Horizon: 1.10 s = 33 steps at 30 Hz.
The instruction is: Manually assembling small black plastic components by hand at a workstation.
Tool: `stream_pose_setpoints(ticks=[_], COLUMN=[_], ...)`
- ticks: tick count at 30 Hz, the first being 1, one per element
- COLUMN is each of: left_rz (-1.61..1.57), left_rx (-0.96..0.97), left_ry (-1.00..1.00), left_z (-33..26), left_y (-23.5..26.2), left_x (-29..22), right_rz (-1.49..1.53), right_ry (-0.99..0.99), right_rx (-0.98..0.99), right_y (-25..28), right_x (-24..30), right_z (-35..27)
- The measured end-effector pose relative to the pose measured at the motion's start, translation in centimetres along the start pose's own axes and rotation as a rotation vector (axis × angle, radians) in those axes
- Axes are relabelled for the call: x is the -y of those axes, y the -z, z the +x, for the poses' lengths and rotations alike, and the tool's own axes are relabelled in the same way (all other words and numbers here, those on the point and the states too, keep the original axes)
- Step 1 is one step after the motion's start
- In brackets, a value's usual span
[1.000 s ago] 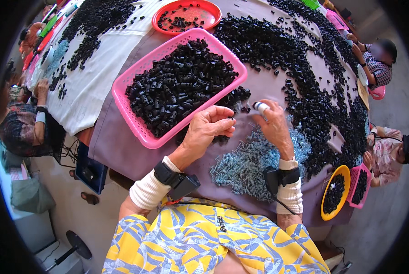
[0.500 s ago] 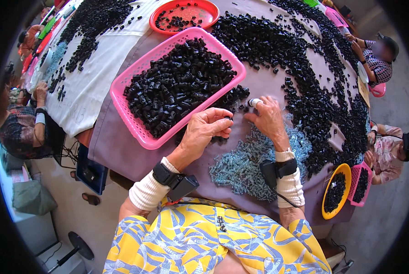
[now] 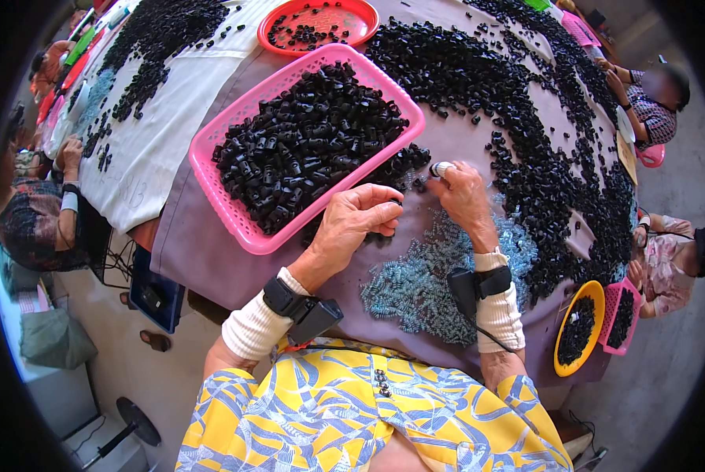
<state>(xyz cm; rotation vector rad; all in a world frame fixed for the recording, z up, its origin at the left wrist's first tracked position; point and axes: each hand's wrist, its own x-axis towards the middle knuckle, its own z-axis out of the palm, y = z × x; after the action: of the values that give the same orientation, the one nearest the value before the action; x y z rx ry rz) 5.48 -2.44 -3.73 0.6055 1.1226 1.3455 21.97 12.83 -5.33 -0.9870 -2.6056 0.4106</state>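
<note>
Left hand [image 3: 351, 226]: thumb and index closed on 1 small black piece [image 3: 397, 202]. Can't tell if more are tucked under my curled fingers.

Right hand [image 3: 464, 195]: just right of the left, not touching it. Fingers bent, 1 white finger wrap [image 3: 444, 167]. Fingertips are near a few loose black parts [image 3: 417, 186] on the table cloth [image 3: 203, 263]. Can't tell if they grip anything.

Around the grip:
- 1 big pink basket [image 3: 246, 237], just left of and beyond the left hand, heaped with black parts; too many to count.
- 1 pile of pale blue springs [image 3: 411, 291], between my wrists, running under the right one. Also uncountable.
- 1 red tray [image 3: 360, 25], beyond the basket; a few dozen black bits, roughly.
- 1 large black spread [image 3: 455, 71], beyond and right of the right hand.
- 1 yellow tray [image 3: 570, 365] plus 1 small pink basket [image 3: 614, 349], well right and nearer my body, black parts in both.

On me: 2 white cuffs [image 3: 250, 329], 2 black wrist units [image 3: 317, 319], one per arm.

2 people [image 3: 653, 118] visible off to my right.
</note>
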Motion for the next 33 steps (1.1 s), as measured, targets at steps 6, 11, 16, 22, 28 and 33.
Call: stream_pose_setpoints(ticks=[6,11,16,22,28,33], left_rz=[-0.005,-0.021,-0.017,0.014,0.226,0.246], left_rx=[0.012,0.009,0.002,0.026,0.077,0.144], left_ry=[0.008,0.006,0.015,-0.060,-0.015,0.009], left_z=[0.0,0.0,0.5,1.0,0.9,1.1], left_y=[-0.1,-0.1,-0.7,-1.5,-1.7,-1.6], left_x=[0.0,-0.1,-0.1,-0.2,-0.9,-0.6], right_rz=[-0.132,-0.073,0.379,0.405,0.458,0.583], right_ry=[0.118,0.150,-0.022,0.119,0.104,-0.002], right_rx=[-0.054,-0.105,-0.049,0.105,0.212,0.177], right_y=[-1.5,-0.7,1.5,4.4,4.9,4.7], right_x=[-0.4,-0.2,1.4,3.6,3.7,3.5], right_z=[0.0,-0.2,-1.3,-1.5,-1.7,-2.3])
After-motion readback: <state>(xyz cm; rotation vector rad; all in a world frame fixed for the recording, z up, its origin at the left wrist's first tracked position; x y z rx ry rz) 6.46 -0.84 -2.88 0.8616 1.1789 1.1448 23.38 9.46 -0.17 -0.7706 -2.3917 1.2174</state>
